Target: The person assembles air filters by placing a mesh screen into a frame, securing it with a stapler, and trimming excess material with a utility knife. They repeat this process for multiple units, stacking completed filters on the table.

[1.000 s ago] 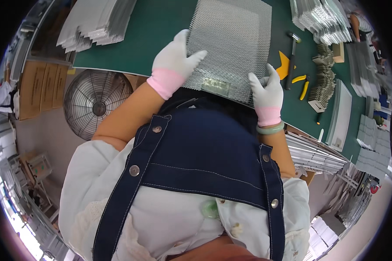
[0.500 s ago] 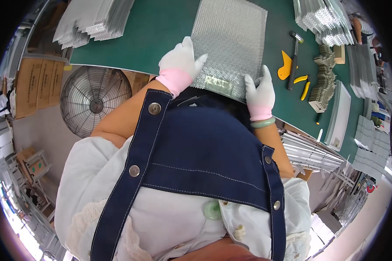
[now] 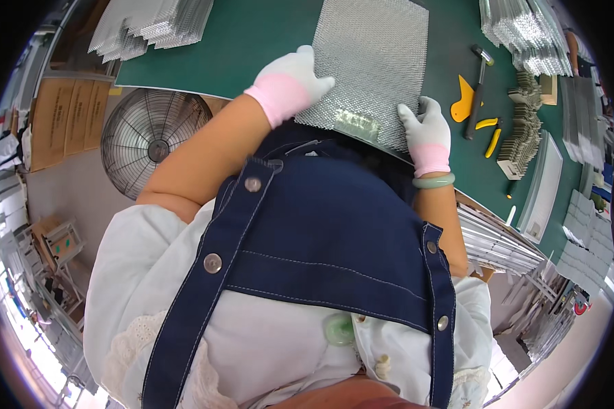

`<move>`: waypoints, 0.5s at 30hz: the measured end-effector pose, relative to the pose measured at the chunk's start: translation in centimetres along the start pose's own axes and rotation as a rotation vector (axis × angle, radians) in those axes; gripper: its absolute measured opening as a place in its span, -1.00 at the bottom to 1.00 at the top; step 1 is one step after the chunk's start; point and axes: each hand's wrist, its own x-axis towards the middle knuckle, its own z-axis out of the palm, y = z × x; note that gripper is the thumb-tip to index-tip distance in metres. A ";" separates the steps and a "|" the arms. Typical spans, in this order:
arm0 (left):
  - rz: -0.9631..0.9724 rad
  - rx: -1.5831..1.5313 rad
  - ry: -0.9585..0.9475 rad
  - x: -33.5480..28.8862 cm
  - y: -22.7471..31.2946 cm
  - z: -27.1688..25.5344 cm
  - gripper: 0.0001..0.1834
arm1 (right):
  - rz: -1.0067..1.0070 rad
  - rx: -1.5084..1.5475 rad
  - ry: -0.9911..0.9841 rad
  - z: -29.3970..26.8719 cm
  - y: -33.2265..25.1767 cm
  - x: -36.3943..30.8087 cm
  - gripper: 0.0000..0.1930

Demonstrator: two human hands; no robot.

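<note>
A silver perforated metal mesh sheet (image 3: 372,61) lies on the green tabletop (image 3: 259,41), its lower end at the edge in front of me. Near that end a brighter rectangular patch (image 3: 357,125) shows. My left hand (image 3: 295,78), in a white glove with a pink cuff, rests along the sheet's left edge, thumb and fingers apart. At the lower right edge is my right hand (image 3: 428,129), gloved alike, its thumb spread toward the mesh and its fingers bent. Neither hand is visibly closed round the sheet.
Right of the sheet lie a hammer (image 3: 479,92), an orange scraper (image 3: 462,100), yellow-handled pliers (image 3: 491,136) and a row of small metal pieces (image 3: 520,129). Mesh stacks stand at back left (image 3: 167,22) and back right (image 3: 525,34). A floor fan (image 3: 158,150) stands left of the table.
My left hand has shifted slightly up and right along the sheet's edge. In the picture the sheet, tools and right hand all sit a little farther right, as the view has moved.
</note>
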 end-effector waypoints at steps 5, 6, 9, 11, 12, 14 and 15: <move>-0.153 0.275 0.114 -1.2 1.6 0.9 -0.36 | -0.086 -0.298 0.116 -0.1 -0.9 -1.0 -0.36; -0.176 0.264 0.127 -1.3 1.9 0.6 -0.38 | -0.098 -0.282 0.142 0.0 -0.8 -0.9 -0.37; -0.114 0.192 0.130 -0.7 1.0 1.0 -0.42 | -0.136 -0.239 0.187 0.8 -0.3 -0.3 -0.38; -0.039 0.131 0.167 0.1 0.1 1.7 -0.45 | -0.145 -0.219 0.170 1.2 0.1 0.2 -0.40; -0.006 0.101 0.209 0.7 -0.2 1.9 -0.46 | -0.146 -0.185 0.173 1.4 0.4 0.5 -0.40; 0.018 0.074 0.249 1.7 -0.3 1.8 -0.48 | -0.149 -0.119 0.179 1.4 0.9 1.2 -0.40; 0.010 0.077 0.247 2.2 -0.1 1.6 -0.49 | -0.136 -0.076 0.162 1.3 1.0 1.6 -0.40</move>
